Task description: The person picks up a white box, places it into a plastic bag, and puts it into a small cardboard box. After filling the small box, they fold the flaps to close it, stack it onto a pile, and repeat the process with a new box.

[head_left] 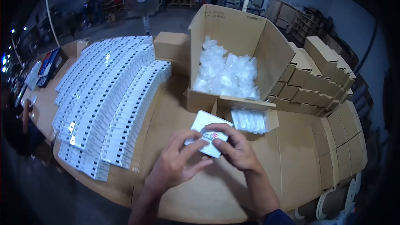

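A small white box [206, 121] with a red and dark printed mark on its face is held up over the table, tilted. My right hand [238, 151] grips it from the right, with the thumb on the printed face and a finger over the upper edge. My left hand [177, 158] is at its left side, fingers spread. Its index and middle fingertips touch the face, while the thumb stands apart near the lower edge. Whether anything small sits under the left fingertips cannot be made out. Just beyond is an open carton [271, 118] with clear-wrapped pieces [249, 121].
Rows of white boxes [98, 96] are stacked on the left of the brown table [183, 202]. A large open carton [266, 50] holds clear plastic bags [227, 73]. Brown cartons [318, 79] pile up at right. A person's arm [26, 114] shows at far left.
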`<state>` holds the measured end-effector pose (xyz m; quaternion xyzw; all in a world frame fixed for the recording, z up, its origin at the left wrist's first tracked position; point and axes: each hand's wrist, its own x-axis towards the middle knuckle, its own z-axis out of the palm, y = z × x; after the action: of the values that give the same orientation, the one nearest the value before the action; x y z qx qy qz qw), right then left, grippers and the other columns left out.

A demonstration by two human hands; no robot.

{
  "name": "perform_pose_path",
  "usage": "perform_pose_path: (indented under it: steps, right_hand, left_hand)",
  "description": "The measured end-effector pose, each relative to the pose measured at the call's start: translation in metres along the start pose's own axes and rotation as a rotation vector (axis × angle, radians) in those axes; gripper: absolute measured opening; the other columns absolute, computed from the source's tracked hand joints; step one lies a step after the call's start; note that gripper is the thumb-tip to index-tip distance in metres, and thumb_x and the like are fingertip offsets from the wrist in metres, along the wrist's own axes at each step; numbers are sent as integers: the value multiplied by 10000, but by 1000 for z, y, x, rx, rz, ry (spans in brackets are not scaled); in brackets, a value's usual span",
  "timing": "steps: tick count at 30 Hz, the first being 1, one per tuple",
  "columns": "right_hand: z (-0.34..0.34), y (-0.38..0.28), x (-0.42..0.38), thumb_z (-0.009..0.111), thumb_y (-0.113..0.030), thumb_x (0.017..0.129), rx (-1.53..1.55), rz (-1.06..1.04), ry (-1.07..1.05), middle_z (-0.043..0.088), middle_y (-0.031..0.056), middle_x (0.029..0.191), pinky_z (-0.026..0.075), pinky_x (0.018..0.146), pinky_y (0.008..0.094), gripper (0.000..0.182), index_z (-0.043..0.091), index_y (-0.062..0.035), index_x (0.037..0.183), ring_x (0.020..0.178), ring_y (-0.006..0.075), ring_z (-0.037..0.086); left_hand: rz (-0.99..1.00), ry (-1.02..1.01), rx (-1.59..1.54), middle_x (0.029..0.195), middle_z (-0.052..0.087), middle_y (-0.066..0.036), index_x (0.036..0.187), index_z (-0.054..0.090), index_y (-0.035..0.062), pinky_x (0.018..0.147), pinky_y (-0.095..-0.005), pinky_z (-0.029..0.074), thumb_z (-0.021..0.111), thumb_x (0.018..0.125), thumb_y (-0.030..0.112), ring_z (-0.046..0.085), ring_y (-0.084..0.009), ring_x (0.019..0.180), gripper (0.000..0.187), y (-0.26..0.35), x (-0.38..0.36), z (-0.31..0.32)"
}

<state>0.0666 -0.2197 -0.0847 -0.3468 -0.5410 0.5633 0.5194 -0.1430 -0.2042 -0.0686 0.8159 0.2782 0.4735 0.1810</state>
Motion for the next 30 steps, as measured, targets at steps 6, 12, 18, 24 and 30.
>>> perform_pose_path:
  steps: [6,12,18,24,30]
  right_hand:
    - [-86,-69,39,512,-40,1060,-232,-189,175,681,91,1130,637,853,323,251,647,15,1264,965,138,682]
    - [-130,-92,82,605,-100,1012,-584,-217,332,684,17,891,462,636,231,216,726,-41,1181,791,67,668]
    - [-152,-79,108,641,-93,975,-634,-270,312,666,53,925,500,651,244,214,743,-78,1163,727,91,653]
    - [-164,-71,119,720,-231,930,-921,-222,388,676,103,953,541,756,328,259,761,-146,1172,752,169,587]
    - [-162,-68,145,842,-467,789,-1132,-89,473,673,260,1255,470,1072,452,551,764,-51,1141,1239,394,607]
  left_hand:
    - [206,-176,242,1119,638,-150,1131,676,44,916,-435,532,645,872,-64,637,-345,1080,282,-65,143,31]
    - [276,-555,610,1165,660,-121,1167,727,106,938,-434,553,648,844,-77,647,-334,1125,380,-143,218,95]
    - [104,-827,615,1090,699,-154,1060,776,91,904,-468,558,699,866,49,677,-362,1068,213,-187,243,127]
    - [133,-435,382,995,713,-231,975,694,-23,851,-492,542,682,865,73,683,-421,962,147,-185,243,126]
    - [102,-228,147,896,709,-257,969,634,-46,810,-462,552,648,864,34,712,-420,896,133,-159,259,120]
